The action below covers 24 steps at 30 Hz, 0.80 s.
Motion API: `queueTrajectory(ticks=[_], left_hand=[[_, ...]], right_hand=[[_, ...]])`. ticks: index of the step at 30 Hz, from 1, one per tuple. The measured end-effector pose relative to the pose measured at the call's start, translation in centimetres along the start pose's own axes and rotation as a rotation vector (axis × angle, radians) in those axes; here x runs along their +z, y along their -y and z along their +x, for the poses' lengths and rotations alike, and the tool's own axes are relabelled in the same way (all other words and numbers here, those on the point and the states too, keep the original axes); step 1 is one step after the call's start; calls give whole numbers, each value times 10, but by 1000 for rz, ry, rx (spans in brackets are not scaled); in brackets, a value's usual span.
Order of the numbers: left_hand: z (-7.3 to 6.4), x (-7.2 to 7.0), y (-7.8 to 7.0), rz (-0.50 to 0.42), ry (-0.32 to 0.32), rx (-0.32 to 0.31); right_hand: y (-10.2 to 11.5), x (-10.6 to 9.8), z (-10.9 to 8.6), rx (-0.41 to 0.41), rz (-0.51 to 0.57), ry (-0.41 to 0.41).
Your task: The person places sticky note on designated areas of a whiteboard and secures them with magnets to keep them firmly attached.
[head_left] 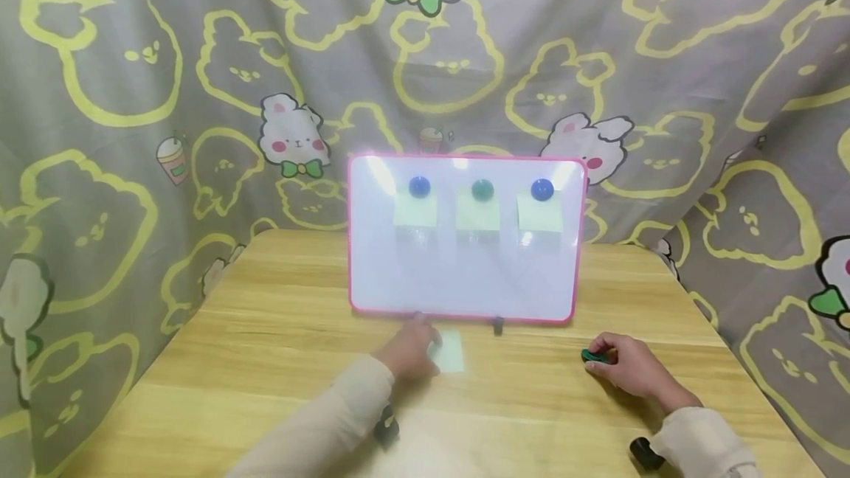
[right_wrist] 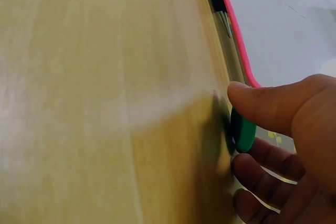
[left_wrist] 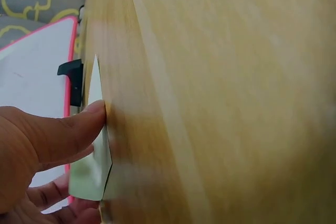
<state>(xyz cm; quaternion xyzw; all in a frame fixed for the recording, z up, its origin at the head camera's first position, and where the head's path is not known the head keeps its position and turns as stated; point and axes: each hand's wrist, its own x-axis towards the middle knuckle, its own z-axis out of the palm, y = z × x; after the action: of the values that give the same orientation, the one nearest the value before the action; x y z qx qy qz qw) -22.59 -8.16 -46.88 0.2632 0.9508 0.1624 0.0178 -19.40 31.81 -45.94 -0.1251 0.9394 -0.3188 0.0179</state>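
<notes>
Between the thumb and fingers of my left hand [head_left: 408, 349] is a pale green sticky note [head_left: 451, 352], held just in front of the whiteboard's lower edge. The left wrist view shows the note [left_wrist: 86, 177] bent a little under the thumb, close over the wooden table. Farther right, my right hand [head_left: 631, 367] pinches a round green magnet [head_left: 591, 356]. In the right wrist view this magnet [right_wrist: 244, 130] is on edge between thumb and index finger, right at the tabletop. Ahead stands a pink-framed whiteboard [head_left: 458, 279], leaning back slightly.
On the board hang three pale notes: the left one [head_left: 415, 211] under a blue magnet [head_left: 420, 186], the middle one under a green magnet [head_left: 482, 189], the right one under another blue magnet [head_left: 541, 189]. A black foot [head_left: 498, 326] supports the board. Patterned curtain [head_left: 226, 94] surrounds the table [head_left: 279, 301].
</notes>
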Motion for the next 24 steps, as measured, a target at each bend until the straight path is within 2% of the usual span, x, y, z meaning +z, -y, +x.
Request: queueTrajectory(ticks=[7,12,19,24], left_hand=[[4,-5,0,12,23,39],[2,-11,0,-83,27,44],[-3,-14,3,-131,-18,133],[-3,-15,8,-173,-49,144]], right_hand=[[2,-5,3,-17,4,9],[3,-9,5,-21,0,17],[1,-7,4,-30,-14,-4],[1,-7,5,-57,35,-7]])
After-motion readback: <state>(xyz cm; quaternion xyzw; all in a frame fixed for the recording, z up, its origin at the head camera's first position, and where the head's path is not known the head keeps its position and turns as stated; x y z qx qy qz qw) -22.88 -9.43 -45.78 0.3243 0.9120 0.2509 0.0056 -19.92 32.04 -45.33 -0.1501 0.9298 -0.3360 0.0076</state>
